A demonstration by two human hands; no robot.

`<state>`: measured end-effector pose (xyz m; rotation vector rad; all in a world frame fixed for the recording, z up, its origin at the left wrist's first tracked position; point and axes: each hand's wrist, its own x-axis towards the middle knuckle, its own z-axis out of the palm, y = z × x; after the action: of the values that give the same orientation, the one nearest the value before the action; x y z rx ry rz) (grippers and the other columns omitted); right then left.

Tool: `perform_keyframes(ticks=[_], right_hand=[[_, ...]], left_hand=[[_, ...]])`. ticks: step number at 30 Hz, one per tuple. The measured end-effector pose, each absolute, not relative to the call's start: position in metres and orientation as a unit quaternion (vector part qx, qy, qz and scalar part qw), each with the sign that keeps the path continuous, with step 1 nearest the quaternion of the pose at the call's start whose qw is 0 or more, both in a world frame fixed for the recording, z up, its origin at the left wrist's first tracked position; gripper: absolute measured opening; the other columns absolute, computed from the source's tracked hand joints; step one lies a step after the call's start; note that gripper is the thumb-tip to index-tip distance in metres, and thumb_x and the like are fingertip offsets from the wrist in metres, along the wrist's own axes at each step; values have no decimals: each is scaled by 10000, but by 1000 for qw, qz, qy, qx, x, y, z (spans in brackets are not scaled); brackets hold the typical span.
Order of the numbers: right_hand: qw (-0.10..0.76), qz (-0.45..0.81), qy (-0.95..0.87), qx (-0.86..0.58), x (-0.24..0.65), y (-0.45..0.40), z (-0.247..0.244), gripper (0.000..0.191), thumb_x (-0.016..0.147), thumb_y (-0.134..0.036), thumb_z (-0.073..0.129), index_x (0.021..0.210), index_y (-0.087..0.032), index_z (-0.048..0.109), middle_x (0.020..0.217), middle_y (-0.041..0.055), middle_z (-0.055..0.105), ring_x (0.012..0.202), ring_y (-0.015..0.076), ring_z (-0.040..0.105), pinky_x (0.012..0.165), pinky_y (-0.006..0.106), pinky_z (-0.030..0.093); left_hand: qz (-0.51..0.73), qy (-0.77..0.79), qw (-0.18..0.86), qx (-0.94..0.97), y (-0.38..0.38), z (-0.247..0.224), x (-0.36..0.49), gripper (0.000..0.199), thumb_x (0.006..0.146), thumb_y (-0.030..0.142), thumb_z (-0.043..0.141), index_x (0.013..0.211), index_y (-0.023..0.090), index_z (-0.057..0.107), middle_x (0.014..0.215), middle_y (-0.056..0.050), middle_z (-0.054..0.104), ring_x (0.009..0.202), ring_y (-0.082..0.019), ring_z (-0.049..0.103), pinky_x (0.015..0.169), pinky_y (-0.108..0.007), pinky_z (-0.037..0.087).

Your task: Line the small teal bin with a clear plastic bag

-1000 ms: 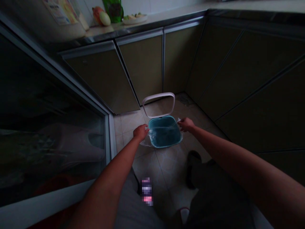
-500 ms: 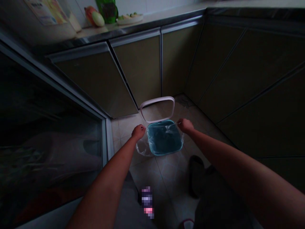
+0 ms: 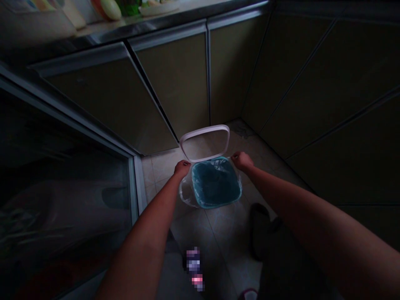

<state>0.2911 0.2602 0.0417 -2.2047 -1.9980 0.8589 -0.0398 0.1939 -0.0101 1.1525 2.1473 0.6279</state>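
A teal plastic pedal bin (image 3: 215, 183) stands on the floor, with its white-framed lid (image 3: 204, 143) swung open behind it. A clear plastic bag (image 3: 186, 193) lines the bin and hangs over its rim, bunched at the left side. My left hand (image 3: 182, 168) is at the bin's back left corner, gripping the bag at the rim. My right hand (image 3: 242, 161) pinches the bag at the back right corner. The bin's inside looks dark teal through the film, and its contents cannot be made out.
Olive cabinet doors (image 3: 178, 83) with metal trim wrap around the corner ahead and to the right. A dark glass sliding door (image 3: 62, 187) runs along the left. Beneath me is a beige tiled floor (image 3: 225, 225), with my dark shoe (image 3: 259, 229) near the bin.
The bag now sits wider over the rim and covers more of the bin's right side. Both hands have shifted slightly upward, and the countertop has moved up towards the frame's top edge.
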Motion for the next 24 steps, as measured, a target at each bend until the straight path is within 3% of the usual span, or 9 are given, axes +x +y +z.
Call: perform_keyframes(ticks=[8, 17, 24], right_hand=[[48, 300, -616, -727, 288, 269, 29, 335, 987, -375, 586, 1191, -240, 814, 1220, 119, 772, 1110, 264, 724, 812, 277, 522], [36, 324, -609, -723, 284, 269, 19, 326, 984, -367, 597, 1175, -217, 815, 1218, 128, 770, 1116, 265, 715, 840, 275, 518], [23, 360, -590, -722, 279, 272, 11, 307, 959, -368, 618, 1111, -198, 823, 1153, 124, 783, 1026, 233, 725, 809, 253, 520]], left_hand=[[260, 819, 324, 396, 195, -22, -35, 140, 844, 223, 703, 932, 176, 802, 914, -65, 803, 793, -183, 719, 728, -252, 515], [253, 828, 340, 368, 194, -24, -35, 165, 833, 243, 715, 951, 175, 807, 980, -71, 816, 840, -178, 737, 705, -227, 506], [220, 835, 360, 353, 193, -23, -32, 194, 851, 284, 694, 975, 176, 796, 865, -62, 803, 735, -170, 722, 590, -214, 472]])
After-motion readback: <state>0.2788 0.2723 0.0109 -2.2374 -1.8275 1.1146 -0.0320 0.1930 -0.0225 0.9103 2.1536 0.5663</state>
